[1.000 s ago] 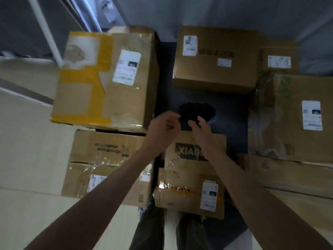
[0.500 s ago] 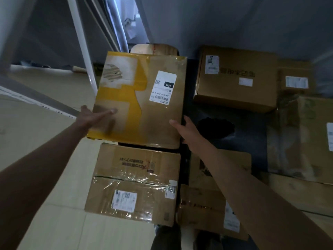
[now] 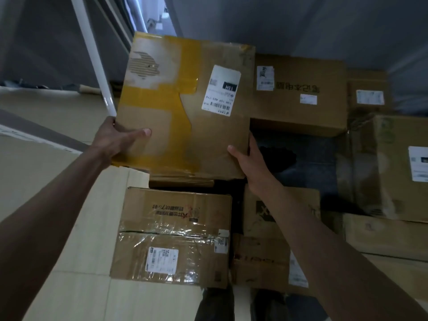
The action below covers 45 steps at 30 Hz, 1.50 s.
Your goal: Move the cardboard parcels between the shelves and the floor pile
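Tilting yellow-taped parcel [image 3: 185, 107] between hands [image 3: 185, 149]

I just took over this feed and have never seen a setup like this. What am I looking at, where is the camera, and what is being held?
There is no machine here: a person works with two bare hands. The single picture comes from a camera worn on the head, looking forward and down, so the arms reach in from the bottom edge. The left hand and the right hand grip the opposite lower corners of a yellow-taped cardboard parcel bearing a white shipping label, each thumb lying on its top face. Around and below it sit more parcels: a clear-taped box nearest the person, a large brown box with printed characters behind, and others to the right. A white pole slants at upper left.
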Motion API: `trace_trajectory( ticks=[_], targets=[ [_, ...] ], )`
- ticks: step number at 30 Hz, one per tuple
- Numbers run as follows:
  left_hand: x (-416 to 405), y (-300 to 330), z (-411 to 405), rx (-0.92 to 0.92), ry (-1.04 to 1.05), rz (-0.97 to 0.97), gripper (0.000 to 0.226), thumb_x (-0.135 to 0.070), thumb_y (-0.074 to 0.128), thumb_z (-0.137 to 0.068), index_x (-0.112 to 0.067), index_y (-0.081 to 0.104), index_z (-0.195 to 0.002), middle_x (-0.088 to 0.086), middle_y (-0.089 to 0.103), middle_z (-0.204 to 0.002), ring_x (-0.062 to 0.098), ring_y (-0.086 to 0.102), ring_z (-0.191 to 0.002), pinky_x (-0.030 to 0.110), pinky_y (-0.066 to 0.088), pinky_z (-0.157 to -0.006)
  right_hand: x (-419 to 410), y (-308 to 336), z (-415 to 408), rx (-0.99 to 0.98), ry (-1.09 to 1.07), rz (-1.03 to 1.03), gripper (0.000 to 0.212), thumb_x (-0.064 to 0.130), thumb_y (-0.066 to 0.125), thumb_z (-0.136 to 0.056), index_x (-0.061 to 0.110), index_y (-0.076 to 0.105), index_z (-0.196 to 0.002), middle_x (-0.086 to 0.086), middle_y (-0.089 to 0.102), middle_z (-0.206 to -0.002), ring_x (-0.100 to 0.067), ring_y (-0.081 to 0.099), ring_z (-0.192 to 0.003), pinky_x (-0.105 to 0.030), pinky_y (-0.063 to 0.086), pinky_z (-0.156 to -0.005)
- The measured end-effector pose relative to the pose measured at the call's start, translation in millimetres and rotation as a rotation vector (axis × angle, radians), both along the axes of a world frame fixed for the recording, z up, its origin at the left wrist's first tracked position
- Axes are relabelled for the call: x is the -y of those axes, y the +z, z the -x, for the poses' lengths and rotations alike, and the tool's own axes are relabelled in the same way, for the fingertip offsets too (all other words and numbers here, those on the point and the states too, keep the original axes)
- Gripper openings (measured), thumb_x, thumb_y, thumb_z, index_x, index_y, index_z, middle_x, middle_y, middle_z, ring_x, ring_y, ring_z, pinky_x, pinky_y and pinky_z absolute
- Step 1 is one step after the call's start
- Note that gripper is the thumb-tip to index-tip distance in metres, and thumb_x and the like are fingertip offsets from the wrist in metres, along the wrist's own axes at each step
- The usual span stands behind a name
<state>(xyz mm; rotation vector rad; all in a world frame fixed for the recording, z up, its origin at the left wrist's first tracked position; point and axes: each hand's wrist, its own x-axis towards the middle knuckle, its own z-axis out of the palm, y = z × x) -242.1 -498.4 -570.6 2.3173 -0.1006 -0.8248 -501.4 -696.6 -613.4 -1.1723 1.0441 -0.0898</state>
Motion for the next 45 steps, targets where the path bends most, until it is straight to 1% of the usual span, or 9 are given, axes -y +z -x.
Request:
trace_trajectory(
  ticks=[5,7,11,15,20,23,29,36,45],
  targets=[
    [53,54,41,-0.039,-0.078,0.091,0.112,-0.064,0.09,-0.046,-0.022,0.042,-0.139,0.004,0.056,-0.132,0.03,0.06,-0.111,0.051,0.054,-0.094,58,49,42,-0.078,-0.155,0.056,0.076,0.041,0.07,-0.091,0.043,0.029,-0.156,0.005,0.051,-0.145,-0.018,0.055,-0.12,-0.041,0.05,-0.098],
    [77,61,69,-0.053,-0.108,0.123,0.103,-0.06,0.09,-0.053,-0.02,0.045,-0.137,0.003,0.06,-0.13,0.028,0.062,-0.109,0.049,0.055,-0.094,81,64,72,-0.142,-0.204,0.063,0.074,0.046,0.07,-0.089,0.043,0.034,-0.154,0.005,0.054,-0.141,-0.017,0.058,-0.113,-0.037,0.053,-0.09],
    [121,51,128,-0.156,-0.133,0.132,0.094,-0.055,0.089,-0.061,-0.017,0.049,-0.137,0.004,0.063,-0.125,0.025,0.064,-0.106,0.047,0.055,-0.095,121,79,138,-0.273,-0.239,0.08,0.065,0.051,0.069,-0.088,0.044,0.044,-0.148,0.004,0.06,-0.135,-0.024,0.06,-0.117,-0.049,0.051,-0.103],
    [161,29,173,-0.243,-0.16,0.139,0.075,-0.055,0.09,-0.059,-0.023,0.059,-0.119,-0.003,0.067,-0.11,0.017,0.066,-0.094,0.033,0.058,-0.077,157,76,188,-0.321,-0.241,0.085,0.061,0.049,0.07,-0.087,0.037,0.05,-0.144,0.001,0.065,-0.125,-0.027,0.065,-0.108,-0.05,0.053,-0.099],
    [204,0,197,-0.297,-0.189,0.122,0.061,-0.058,0.088,-0.061,-0.028,0.059,-0.106,-0.007,0.067,-0.098,0.017,0.067,-0.09,0.032,0.057,-0.069,195,55,214,-0.34,-0.237,0.055,0.055,0.046,0.069,-0.09,0.032,0.052,-0.14,0.007,0.063,-0.105,-0.017,0.064,-0.093,-0.031,0.052,-0.068],
    [220,-16,200,-0.278,-0.178,0.109,0.06,-0.061,0.086,-0.061,-0.028,0.059,-0.103,-0.006,0.068,-0.097,0.017,0.069,-0.087,0.029,0.056,-0.065,210,37,217,-0.324,-0.23,0.058,0.056,0.047,0.069,-0.09,0.033,0.051,-0.142,0.011,0.061,-0.102,-0.013,0.063,-0.091,-0.028,0.05,-0.061],
    [245,-42,194,-0.231,-0.163,0.107,0.077,-0.061,0.084,-0.065,-0.023,0.057,-0.126,-0.008,0.068,-0.097,0.019,0.07,-0.091,0.033,0.058,-0.075,231,0,211,-0.26,-0.213,0.071,0.062,0.046,0.068,-0.092,0.034,0.046,-0.148,0.001,0.062,-0.13,-0.018,0.064,-0.107,-0.037,0.057,-0.081],
    [248,-71,193,-0.192,-0.128,0.124,0.091,-0.06,0.084,-0.067,-0.016,0.05,-0.139,0.001,0.065,-0.123,0.021,0.066,-0.103,0.04,0.057,-0.091,239,-36,208,-0.265,-0.213,0.103,0.068,0.051,0.067,-0.091,0.039,0.038,-0.152,0.001,0.057,-0.137,-0.021,0.061,-0.113,-0.047,0.057,-0.091],
    [264,-87,189,-0.173,-0.115,0.166,0.092,-0.058,0.082,-0.069,-0.018,0.046,-0.144,-0.001,0.061,-0.125,0.02,0.063,-0.105,0.04,0.055,-0.092,261,-52,202,-0.225,-0.206,0.158,0.062,0.05,0.066,-0.093,0.04,0.043,-0.149,0.002,0.058,-0.137,-0.02,0.061,-0.115,-0.048,0.056,-0.096]
  ],
)
